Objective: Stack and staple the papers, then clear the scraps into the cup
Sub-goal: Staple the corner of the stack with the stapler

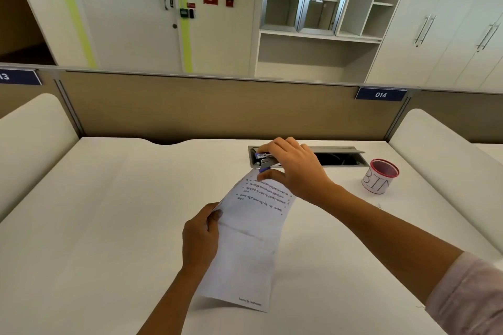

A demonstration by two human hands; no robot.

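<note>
Papers (245, 242) | pinched at left edge by left hand (201, 236) | stapler (265, 162) gripped over far corner by right hand (292, 168) | step: stapling | next: firm squeeze needed, stack kept aligned

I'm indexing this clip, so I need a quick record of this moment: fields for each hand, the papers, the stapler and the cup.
left hand: holds the papers by their left edge
right hand: grips the stapler
stapler: blue and metal, at the papers' far corner
papers: printed side up, over the desk
cup: red rim, marked BIN, upright on the desk, right of both hands
</note>
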